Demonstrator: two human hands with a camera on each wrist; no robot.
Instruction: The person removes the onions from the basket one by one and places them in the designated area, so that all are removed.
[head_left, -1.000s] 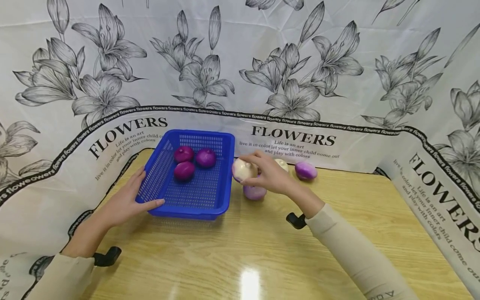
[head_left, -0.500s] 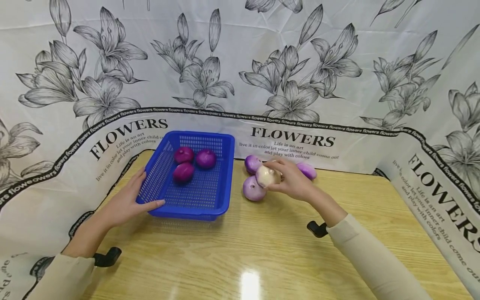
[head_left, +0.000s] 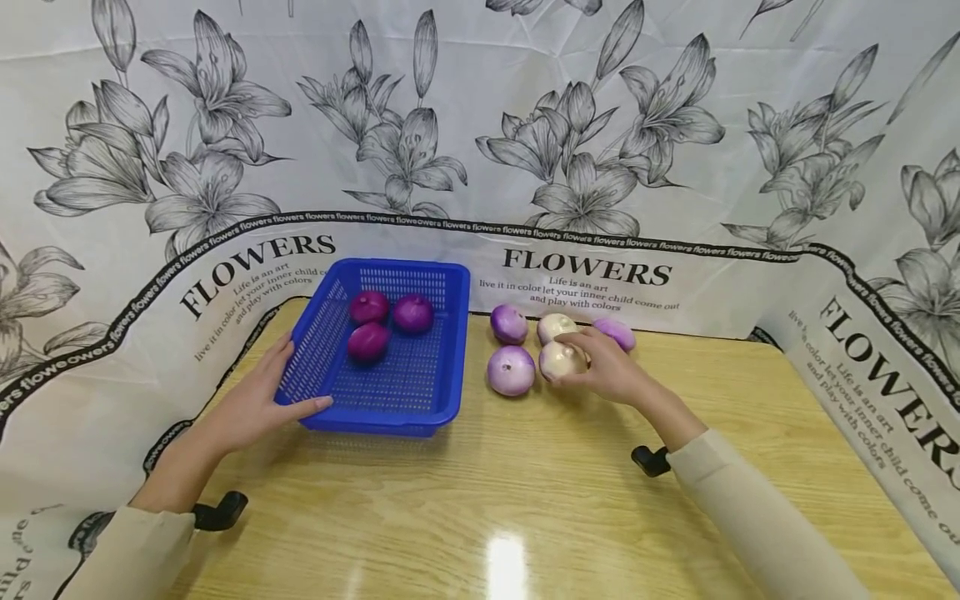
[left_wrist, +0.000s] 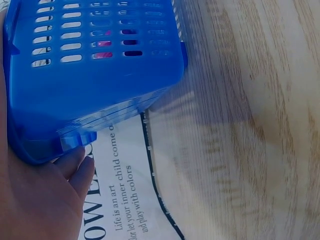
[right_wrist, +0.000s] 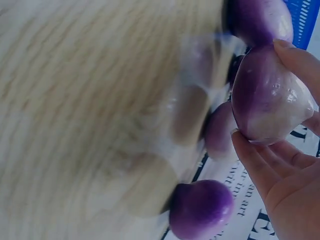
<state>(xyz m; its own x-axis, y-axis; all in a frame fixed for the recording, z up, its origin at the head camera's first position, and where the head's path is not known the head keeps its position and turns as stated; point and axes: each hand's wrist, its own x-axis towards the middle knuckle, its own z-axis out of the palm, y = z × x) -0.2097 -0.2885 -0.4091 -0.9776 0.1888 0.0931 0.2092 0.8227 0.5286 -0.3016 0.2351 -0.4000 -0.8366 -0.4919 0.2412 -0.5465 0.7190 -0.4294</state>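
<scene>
The blue plastic basket (head_left: 390, 420) stands at the back left with three dark purple onions (head_left: 367, 343) inside. My left hand (head_left: 242, 414) grips its near left corner, thumb over the front rim and fingers along the left side. In the left wrist view, fingertips curl beneath the rim of the basket (left_wrist: 95, 95). With thumb and fingers, my right hand (head_left: 613, 368) pinches a white-and-purple onion (head_left: 559, 362), also large in the right wrist view as a glossy onion (right_wrist: 265, 100). Close on its left sits a pale purple onion (head_left: 511, 372).
Behind these lie a purple onion (head_left: 509, 323), a whitish onion (head_left: 555, 327) and, partly behind my right hand, another purple onion (head_left: 615, 333). A flower-printed cloth (head_left: 420, 187) rises along the back and sides of the wooden table (head_left: 420, 508).
My right hand has moved right with the whitish onion, from beside the basket to the right of the pale purple onion. My left hand and the basket stay put.
</scene>
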